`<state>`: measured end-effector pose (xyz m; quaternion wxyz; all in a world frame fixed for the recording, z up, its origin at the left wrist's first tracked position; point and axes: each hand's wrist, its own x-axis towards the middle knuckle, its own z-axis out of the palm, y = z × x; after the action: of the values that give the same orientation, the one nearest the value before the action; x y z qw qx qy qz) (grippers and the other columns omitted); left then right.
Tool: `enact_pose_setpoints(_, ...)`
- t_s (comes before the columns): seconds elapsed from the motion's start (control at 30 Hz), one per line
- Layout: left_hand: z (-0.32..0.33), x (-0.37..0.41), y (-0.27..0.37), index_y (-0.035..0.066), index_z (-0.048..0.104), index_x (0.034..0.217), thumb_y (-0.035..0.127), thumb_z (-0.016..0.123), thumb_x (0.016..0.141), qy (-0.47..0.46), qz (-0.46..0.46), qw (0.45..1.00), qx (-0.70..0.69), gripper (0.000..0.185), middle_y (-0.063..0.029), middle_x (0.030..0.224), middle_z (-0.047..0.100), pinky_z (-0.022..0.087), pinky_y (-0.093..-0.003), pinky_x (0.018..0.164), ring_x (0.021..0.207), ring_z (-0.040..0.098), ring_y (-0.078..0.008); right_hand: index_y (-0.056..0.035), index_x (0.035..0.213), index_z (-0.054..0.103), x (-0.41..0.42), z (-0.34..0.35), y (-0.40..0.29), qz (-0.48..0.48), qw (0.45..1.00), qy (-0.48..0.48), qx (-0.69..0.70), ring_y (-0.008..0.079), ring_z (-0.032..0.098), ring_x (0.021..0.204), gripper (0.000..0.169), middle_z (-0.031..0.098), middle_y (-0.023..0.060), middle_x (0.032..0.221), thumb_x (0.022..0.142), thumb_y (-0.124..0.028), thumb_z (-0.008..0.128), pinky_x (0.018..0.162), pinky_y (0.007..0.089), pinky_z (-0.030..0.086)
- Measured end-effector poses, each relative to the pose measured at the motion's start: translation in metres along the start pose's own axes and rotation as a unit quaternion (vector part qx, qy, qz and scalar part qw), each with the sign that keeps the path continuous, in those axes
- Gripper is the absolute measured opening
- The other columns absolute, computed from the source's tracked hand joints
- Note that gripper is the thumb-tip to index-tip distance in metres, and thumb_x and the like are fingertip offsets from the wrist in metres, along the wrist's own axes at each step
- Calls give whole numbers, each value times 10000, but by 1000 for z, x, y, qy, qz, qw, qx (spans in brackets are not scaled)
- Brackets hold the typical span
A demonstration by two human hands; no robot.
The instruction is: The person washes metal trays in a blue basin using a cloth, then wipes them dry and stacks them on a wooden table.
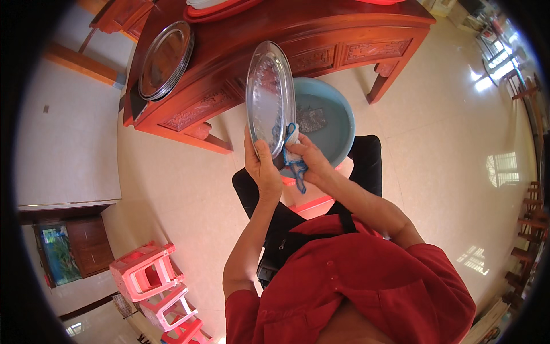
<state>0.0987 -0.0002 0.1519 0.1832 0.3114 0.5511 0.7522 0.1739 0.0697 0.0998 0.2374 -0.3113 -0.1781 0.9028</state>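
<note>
An oval stainless steel tray is held up on its edge, tilted, above the floor in front of me. My left hand grips its lower end, with the thumb over the rim. In my right hand is a folded pale cloth with blue edging, held against the tray's lower right rim; one corner of it hangs down. Behind the tray stands a round light-blue basin of cloudy water, partly hidden by the tray. A grey mesh-like piece lies in the water.
A carved reddish wooden table spans the far side. On its left end sits a stack of oval metal trays; red plastic trays are at its back. Pink and red plastic stools stand at lower left. Wooden furniture lines the right edge.
</note>
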Motion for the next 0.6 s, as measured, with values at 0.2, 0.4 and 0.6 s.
enact_pose_setpoints(0.2,-32,30,16,19,287,1312,213,371,948,-2,-83,996,-42,421,-103,1261,412,397,-353,913,1114,445,-196,-80,1217,473,21,-36,-58,-210,944,-19,-253,149,548,923,491,577,52,1008,745,21,567,763,318,468)
enact_pose_setpoints(0.4,-91,70,47,68,369,1299,182,508,888,-121,18,972,203,448,-68,1309,410,396,-307,875,1067,479,-136,-31,1178,525,-1,-15,-129,-264,802,-155,-513,106,525,953,446,572,34,1039,741,52,557,855,242,419)
enact_pose_setpoints(0.6,-86,69,56,82,448,1245,188,564,861,-137,-168,971,105,414,-41,1077,569,432,-242,766,908,546,-110,-49,1164,545,-10,-5,-159,-217,745,-221,-591,115,539,947,462,574,39,1058,726,97,525,856,231,424)
